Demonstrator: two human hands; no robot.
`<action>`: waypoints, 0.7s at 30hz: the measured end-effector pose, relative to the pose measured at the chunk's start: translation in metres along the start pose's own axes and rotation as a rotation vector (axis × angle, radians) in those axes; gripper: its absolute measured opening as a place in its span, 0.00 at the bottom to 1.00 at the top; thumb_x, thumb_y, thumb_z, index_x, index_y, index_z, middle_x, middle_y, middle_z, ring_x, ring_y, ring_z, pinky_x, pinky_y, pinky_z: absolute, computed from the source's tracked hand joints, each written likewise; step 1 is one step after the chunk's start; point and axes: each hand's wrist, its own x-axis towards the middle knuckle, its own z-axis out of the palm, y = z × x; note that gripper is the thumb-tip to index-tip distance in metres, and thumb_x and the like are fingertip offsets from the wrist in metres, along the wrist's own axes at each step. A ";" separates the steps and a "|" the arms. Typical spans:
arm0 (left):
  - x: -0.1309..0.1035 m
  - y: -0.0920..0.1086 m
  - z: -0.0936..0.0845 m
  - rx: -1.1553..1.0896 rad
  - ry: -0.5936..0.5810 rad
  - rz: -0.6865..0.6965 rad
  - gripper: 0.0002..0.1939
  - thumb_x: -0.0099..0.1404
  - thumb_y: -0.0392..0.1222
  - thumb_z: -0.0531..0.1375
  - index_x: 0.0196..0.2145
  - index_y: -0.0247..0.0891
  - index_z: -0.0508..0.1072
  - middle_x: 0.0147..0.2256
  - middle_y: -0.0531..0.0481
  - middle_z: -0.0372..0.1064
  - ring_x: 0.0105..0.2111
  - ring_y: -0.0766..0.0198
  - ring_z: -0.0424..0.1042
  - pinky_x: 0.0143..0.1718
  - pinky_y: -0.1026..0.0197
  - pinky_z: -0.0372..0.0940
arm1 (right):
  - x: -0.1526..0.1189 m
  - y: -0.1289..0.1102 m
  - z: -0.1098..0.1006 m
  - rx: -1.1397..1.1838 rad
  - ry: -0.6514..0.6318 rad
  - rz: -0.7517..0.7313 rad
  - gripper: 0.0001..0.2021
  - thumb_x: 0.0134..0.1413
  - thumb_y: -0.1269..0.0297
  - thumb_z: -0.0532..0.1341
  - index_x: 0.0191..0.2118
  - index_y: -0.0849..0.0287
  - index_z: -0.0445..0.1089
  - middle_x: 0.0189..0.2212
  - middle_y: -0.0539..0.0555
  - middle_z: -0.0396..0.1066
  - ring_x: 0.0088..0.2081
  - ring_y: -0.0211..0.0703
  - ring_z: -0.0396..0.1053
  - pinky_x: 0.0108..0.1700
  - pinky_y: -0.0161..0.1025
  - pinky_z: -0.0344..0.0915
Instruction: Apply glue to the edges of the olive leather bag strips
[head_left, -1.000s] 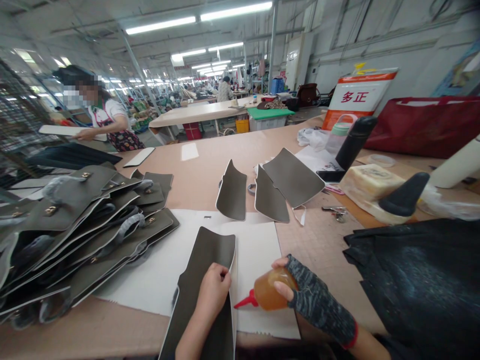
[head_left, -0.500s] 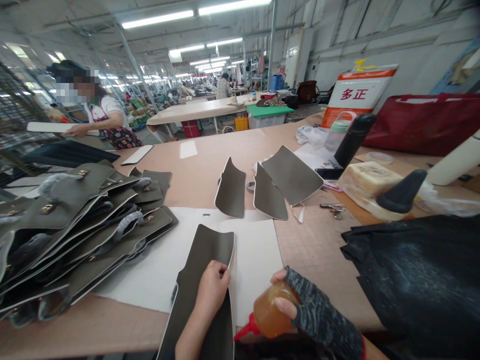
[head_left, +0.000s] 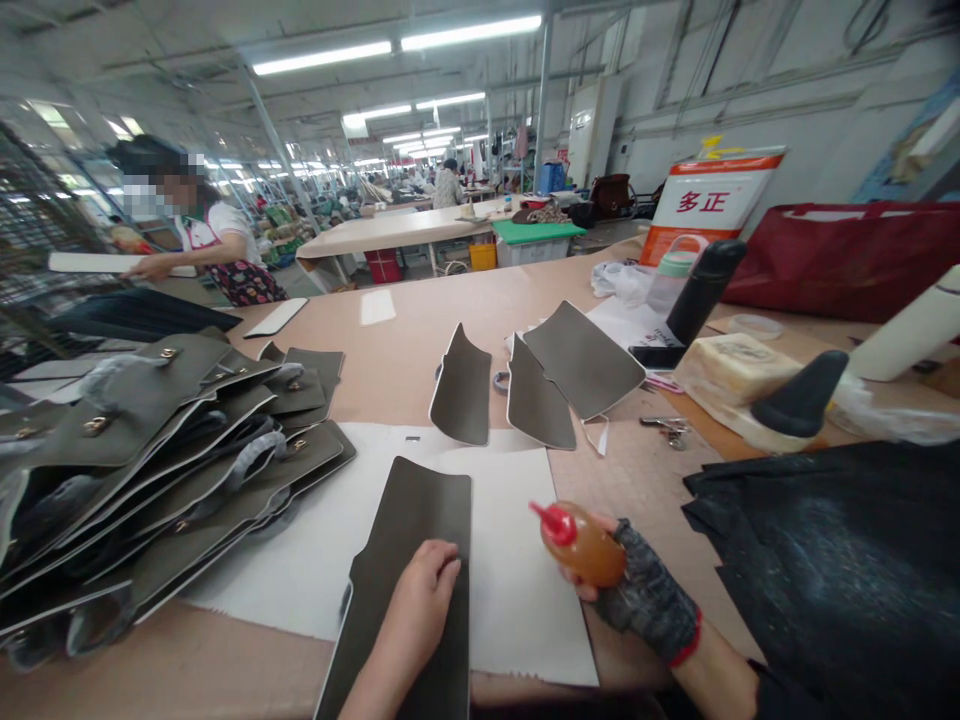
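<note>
The bottle [head_left: 594, 548] has lifted clear of the grey panel [head_left: 427, 505], nozzle [head_left: 559, 524] raised. My right hand [head_left: 643, 592] grasps its belly, the best hold, by the white sheet's [head_left: 517, 610] edge; I'd expect soft, squeezable plastic. My left hand [head_left: 426, 598] rests on the panel; whether pinching, I can't tell.

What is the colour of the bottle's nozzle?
The nozzle is red; the head view shows it best.
</note>
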 end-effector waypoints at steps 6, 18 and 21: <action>-0.022 -0.030 -0.057 0.260 0.356 -0.093 0.27 0.56 0.53 0.52 0.49 0.34 0.65 0.48 0.39 0.66 0.50 0.51 0.65 0.53 0.47 0.58 | 0.023 0.019 0.002 0.546 -0.168 0.259 0.26 0.37 0.51 0.66 0.43 0.62 0.71 0.43 0.63 0.72 0.30 0.42 0.71 0.23 0.30 0.63; -0.027 0.021 -0.034 0.597 0.154 -0.180 0.17 0.62 0.39 0.47 0.48 0.37 0.65 0.46 0.42 0.70 0.43 0.59 0.72 0.39 0.61 0.66 | 0.026 0.024 0.012 0.423 -0.018 0.244 0.20 0.44 0.53 0.63 0.39 0.64 0.72 0.35 0.62 0.75 0.28 0.46 0.72 0.22 0.33 0.63; -0.027 0.035 -0.020 0.656 0.121 -0.128 0.19 0.62 0.35 0.46 0.49 0.36 0.64 0.44 0.42 0.72 0.40 0.61 0.73 0.36 0.64 0.67 | 0.029 0.023 0.010 0.414 -0.053 0.234 0.22 0.40 0.52 0.64 0.39 0.63 0.72 0.38 0.64 0.74 0.28 0.46 0.72 0.21 0.33 0.63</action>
